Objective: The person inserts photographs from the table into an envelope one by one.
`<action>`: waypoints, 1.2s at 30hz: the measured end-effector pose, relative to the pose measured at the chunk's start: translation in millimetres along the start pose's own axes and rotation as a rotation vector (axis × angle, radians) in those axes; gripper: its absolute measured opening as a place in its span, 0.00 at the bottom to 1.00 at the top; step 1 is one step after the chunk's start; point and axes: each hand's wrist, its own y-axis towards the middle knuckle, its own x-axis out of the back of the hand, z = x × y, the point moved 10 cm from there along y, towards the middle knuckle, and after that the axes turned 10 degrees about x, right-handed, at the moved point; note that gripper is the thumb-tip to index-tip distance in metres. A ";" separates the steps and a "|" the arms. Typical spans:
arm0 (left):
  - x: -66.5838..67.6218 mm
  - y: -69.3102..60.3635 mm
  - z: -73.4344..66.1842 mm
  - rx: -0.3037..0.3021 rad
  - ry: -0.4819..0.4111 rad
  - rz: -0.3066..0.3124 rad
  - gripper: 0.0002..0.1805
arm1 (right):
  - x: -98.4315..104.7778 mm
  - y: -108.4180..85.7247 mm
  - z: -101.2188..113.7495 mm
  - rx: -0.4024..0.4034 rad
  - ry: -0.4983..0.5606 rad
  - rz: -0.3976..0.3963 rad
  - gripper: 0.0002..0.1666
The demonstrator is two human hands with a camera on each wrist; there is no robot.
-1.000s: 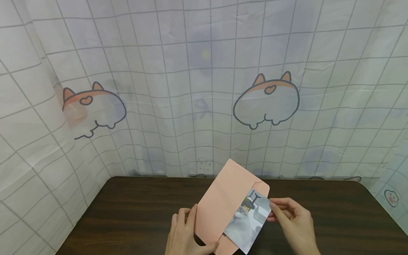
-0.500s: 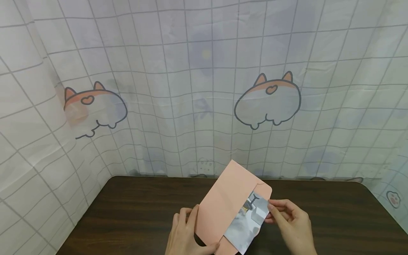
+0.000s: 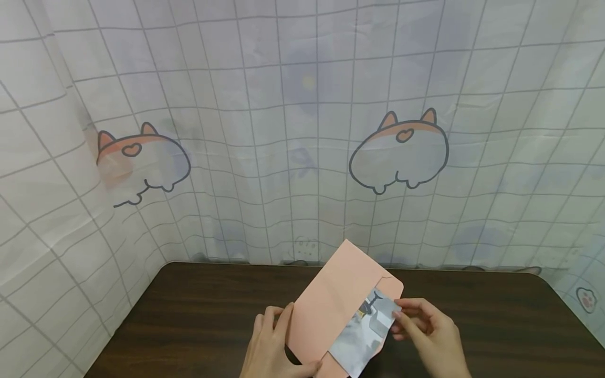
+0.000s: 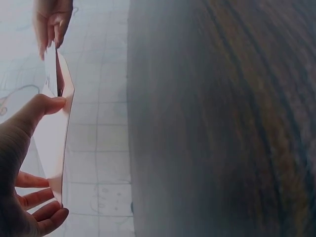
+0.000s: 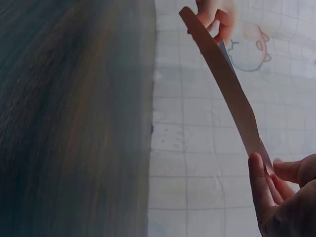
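Observation:
In the head view a peach-pink envelope (image 3: 333, 299) is held tilted above the table. My left hand (image 3: 275, 344) grips it by its left side, thumb on the near corner and fingertips on the outer edge. A grey printed card (image 3: 361, 336) lies partly inside the envelope's opening, its right part sticking out. My right hand (image 3: 427, 331) pinches the card's right edge between thumb and fingers. In the left wrist view the left thumb presses the envelope (image 4: 54, 143) near its opening. From the right wrist view the envelope (image 5: 227, 89) appears almost edge-on, my right fingers at its near end.
The dark wood-grain table (image 3: 203, 315) spreads below both hands. Behind it and at the sides hangs a pale grid-patterned curtain (image 3: 264, 131) with cartoon corgi prints, meeting the table's back edge.
The card has slid slightly left, deeper into the envelope, so less of it shows. My right hand has shifted a little left with it. My left hand keeps its grip on the envelope.

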 end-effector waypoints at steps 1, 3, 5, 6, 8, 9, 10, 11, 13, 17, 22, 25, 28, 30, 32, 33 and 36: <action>0.5 0.0 -0.1 -0.004 -0.002 0.000 0.60 | 0.3 -0.3 0.5 0.004 -0.020 0.006 0.13; 1.2 -0.1 -0.2 -0.009 -0.011 -0.001 0.60 | 1.0 -1.0 0.8 0.013 -0.056 0.022 0.15; 1.3 -0.6 -0.1 -0.015 -0.018 0.000 0.60 | 1.5 -1.6 1.8 0.032 -0.090 0.042 0.17; 1.2 -0.8 0.1 -0.017 -0.021 0.001 0.59 | 1.8 -1.7 1.9 0.040 -0.106 0.052 0.18; 1.1 -1.1 1.0 -0.021 -0.023 0.001 0.60 | 1.6 -2.0 2.5 0.059 -0.131 0.073 0.20; 1.0 -1.2 1.6 -0.023 -0.020 0.000 0.60 | 1.4 -2.0 2.8 0.069 -0.140 0.084 0.21; 1.1 -1.4 2.0 -0.025 -0.018 -0.002 0.60 | 0.9 -1.9 3.1 0.078 -0.148 0.094 0.22; 1.1 -1.6 2.5 -0.028 -0.016 -0.004 0.60 | 0.6 -1.8 3.3 0.084 -0.156 0.102 0.23; 1.4 -1.8 3.5 -0.031 -0.012 -0.007 0.60 | -0.3 -1.8 3.9 0.098 -0.165 0.116 0.24; 2.3 -2.6 5.2 -0.033 -0.018 -0.006 0.59 | -1.3 -2.5 5.1 0.117 -0.192 0.134 0.26; 3.1 -4.2 6.0 -0.037 -0.017 -0.013 0.57 | -3.1 -4.6 3.1 0.118 -0.232 0.152 0.26; 2.7 -4.7 5.8 -0.038 -0.012 -0.022 0.56 | -4.5 -5.3 5.1 0.139 -0.256 0.153 0.26; 2.2 -5.2 5.5 -0.038 -0.007 -0.028 0.56 | -5.2 -5.6 6.1 0.135 -0.263 0.148 0.26; 2.0 -5.5 4.9 -0.038 -0.006 -0.031 0.56 | -5.7 -5.3 6.6 0.125 -0.265 0.145 0.25; 1.7 -5.7 4.2 -0.038 -0.004 -0.031 0.57 | -6.1 -5.4 5.6 0.105 -0.261 0.144 0.25; 1.6 -5.8 3.7 -0.040 -0.002 -0.031 0.57 | -6.2 -5.4 5.2 0.095 -0.259 0.143 0.25; 0.9 -5.7 2.5 -0.039 0.006 -0.030 0.58 | -6.3 -6.4 3.8 0.063 -0.261 0.141 0.25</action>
